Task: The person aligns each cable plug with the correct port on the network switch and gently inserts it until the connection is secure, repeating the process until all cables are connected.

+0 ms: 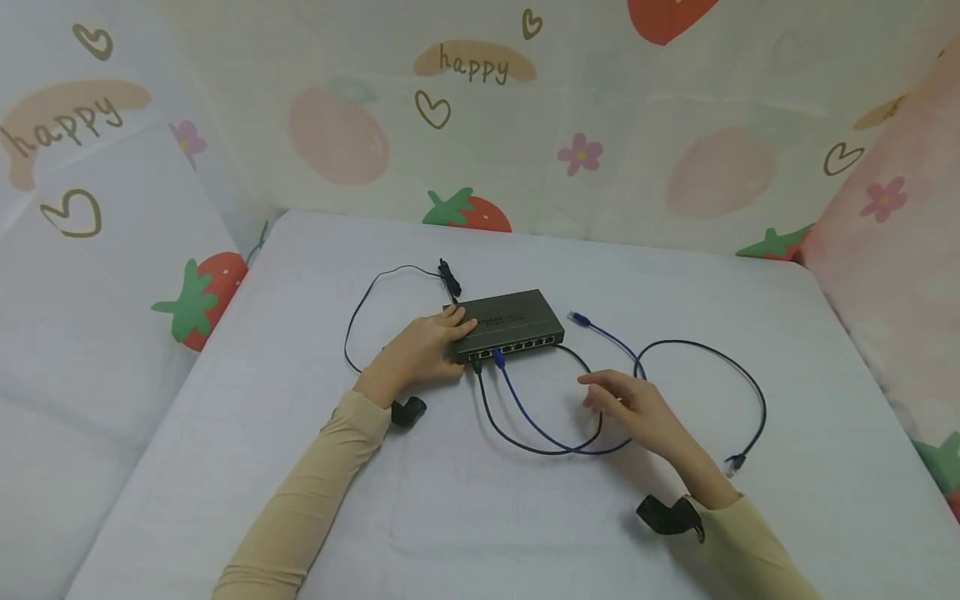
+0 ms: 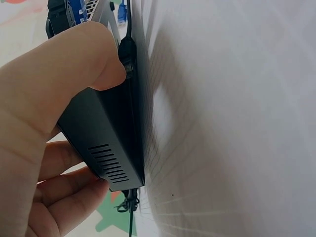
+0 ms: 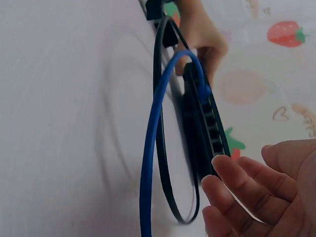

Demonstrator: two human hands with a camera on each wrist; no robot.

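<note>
A dark grey network switch [image 1: 517,321] lies on the table, its row of ports facing the person. My left hand [image 1: 420,350] grips its left end, thumb at the port side and fingers over the top; in the left wrist view the thumb [image 2: 98,54] presses near a plugged-in connector. A black network cable [image 1: 491,417] and a blue network cable [image 1: 525,412] are plugged into ports at the left of the row. My right hand [image 1: 630,404] hovers right of the switch, fingers relaxed and holding nothing, overlapping the blue cable in the head view.
Behind the switch lies a tied black power cord [image 1: 450,279], looping left. The blue cable's free plug [image 1: 579,318] rests to the right of the switch; the black cable's loose plug [image 1: 735,462] lies farther right. Patterned cloth [image 1: 480,125] hangs behind the white table [image 1: 480,525].
</note>
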